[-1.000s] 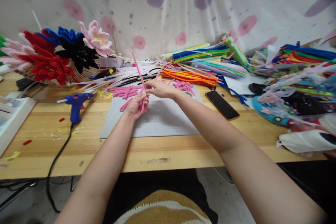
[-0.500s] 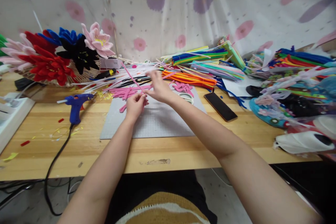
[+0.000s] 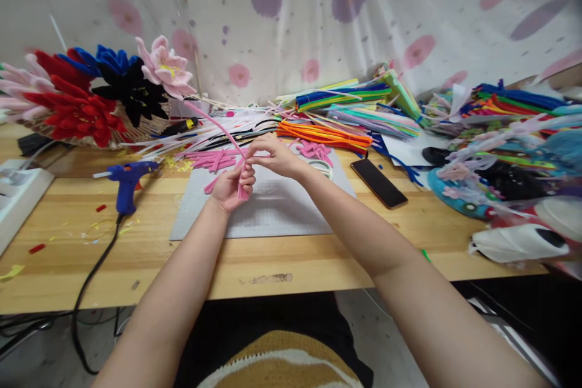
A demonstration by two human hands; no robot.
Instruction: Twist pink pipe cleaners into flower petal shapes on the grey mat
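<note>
My left hand (image 3: 231, 187) is closed around a pink fuzzy stem (image 3: 218, 124) above the grey mat (image 3: 282, 212). The stem's long end rises up and to the left, and a pink end shows below my fingers. Pinched fingers of my right hand (image 3: 271, 156) meet the stem just above my left hand. Short pink pieces (image 3: 211, 159) lie at the mat's back left edge, and more pink pieces (image 3: 314, 151) lie behind my right hand. Scissors with pale handles (image 3: 322, 167) rest beside them, partly hidden.
A blue glue gun (image 3: 127, 185) with a black cord lies at left, below fuzzy flowers (image 3: 84, 115). A phone (image 3: 379, 183) lies right of the mat. Bundles of coloured stems (image 3: 325, 135) line the back. A white roll (image 3: 521, 244) sits at right.
My left hand has turned, showing its fingers and the pink end below them. My right hand has come down from open fingers to a pinch at the stem. The stem's upper part now bends.
</note>
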